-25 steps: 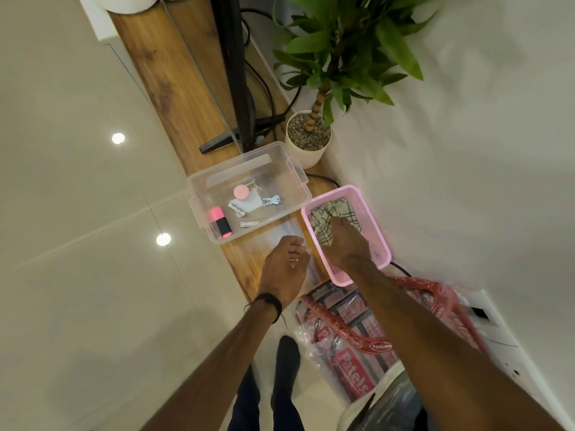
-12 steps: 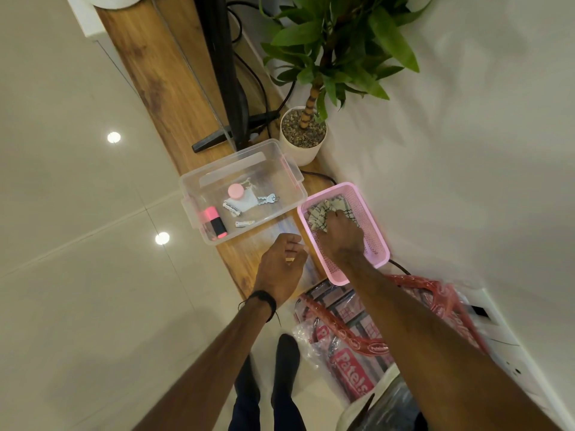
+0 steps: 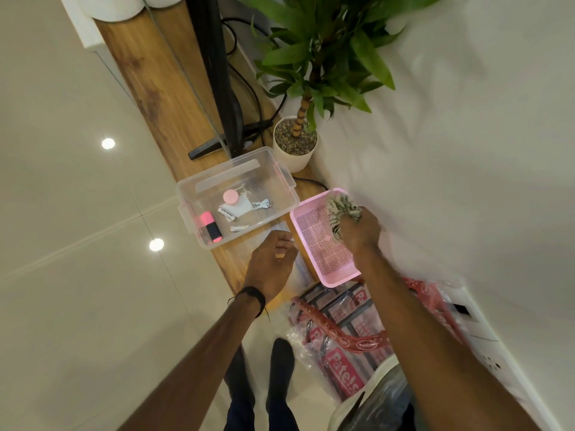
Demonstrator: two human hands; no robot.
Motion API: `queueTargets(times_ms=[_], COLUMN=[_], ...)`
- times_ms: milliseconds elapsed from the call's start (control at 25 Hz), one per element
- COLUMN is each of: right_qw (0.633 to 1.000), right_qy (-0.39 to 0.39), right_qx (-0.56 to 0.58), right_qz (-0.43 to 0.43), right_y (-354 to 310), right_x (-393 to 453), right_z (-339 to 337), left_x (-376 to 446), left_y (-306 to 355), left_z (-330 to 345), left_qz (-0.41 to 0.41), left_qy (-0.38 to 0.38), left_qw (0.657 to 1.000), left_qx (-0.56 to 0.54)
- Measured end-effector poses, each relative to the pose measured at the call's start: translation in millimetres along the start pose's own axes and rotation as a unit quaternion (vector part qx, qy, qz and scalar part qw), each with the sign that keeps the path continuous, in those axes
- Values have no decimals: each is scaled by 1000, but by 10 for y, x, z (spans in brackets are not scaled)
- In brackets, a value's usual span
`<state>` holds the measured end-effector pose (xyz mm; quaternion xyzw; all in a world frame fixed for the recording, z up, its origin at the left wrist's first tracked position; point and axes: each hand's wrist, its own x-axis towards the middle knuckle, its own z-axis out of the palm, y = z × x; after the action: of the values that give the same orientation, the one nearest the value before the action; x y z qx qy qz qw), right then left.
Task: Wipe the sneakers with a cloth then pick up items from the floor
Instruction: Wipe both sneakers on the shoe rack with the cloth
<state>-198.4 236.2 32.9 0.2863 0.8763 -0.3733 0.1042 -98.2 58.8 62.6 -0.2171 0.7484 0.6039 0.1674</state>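
Note:
My right hand (image 3: 361,234) grips a checked green-and-white cloth (image 3: 340,208), bunched up and lifted above the far corner of a pink mesh basket (image 3: 323,247). The basket sits on a wooden shelf (image 3: 161,88), and its perforated floor shows bare. My left hand (image 3: 270,265), with a black band on the wrist, hovers over the shelf's near end with fingers loosely curled and holds nothing. No sneakers are in view.
A clear plastic bin (image 3: 236,194) left of the basket holds keys, batteries, a pink lid and a pink-black marker. A potted plant (image 3: 295,144) and a monitor stand (image 3: 217,88) stand behind it. A red printed plastic bag (image 3: 345,346) lies on the floor by my feet.
My right hand has closed on the cloth and raised it out of the basket, leaving the mesh floor exposed. My left hand has stayed almost in place.

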Motion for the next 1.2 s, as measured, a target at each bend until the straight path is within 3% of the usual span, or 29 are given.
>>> queueTargets(times_ms=[80, 200, 320, 440, 600, 720, 840, 1040, 1200], right_qw=[979, 875, 794, 754, 777, 821, 832, 833, 826], right_qy=[-19, -123, -230, -295, -318, -264, -221, -183, -162], right_qx=[186, 439, 545, 576, 538, 500, 502, 513, 530], right_qz=[80, 161, 143, 110, 78, 82, 88, 97, 106], right_y=[-71, -230, -350, -454, -493, -509, -514, -460, -260], right_x=[-96, -441, -776, -1043, -1202, -1308, -1415, -1589, -1715], right_z=[-175, -552, -834, -985, -1014, -1010, -1029, -1244, -1496], left_x=[-3, 0, -73, -193, -295, -369, -449, -572, -646], left_y=[114, 293, 576, 864, 1039, 1143, 1241, 1379, 1424], left_z=[6, 16, 2, -37, -127, -210, -279, -273, -51], left_qz=[-4, -29, -74, -77, -15, 53, 102, 29, 65], left_qy=[10, 14, -30, -123, -157, -141, -140, -220, -238], left_qw=[1000, 997, 982, 952, 951, 964, 970, 960, 962], left_qx=[-13, -76, -168, -270, -266, -218, -169, -174, -118])
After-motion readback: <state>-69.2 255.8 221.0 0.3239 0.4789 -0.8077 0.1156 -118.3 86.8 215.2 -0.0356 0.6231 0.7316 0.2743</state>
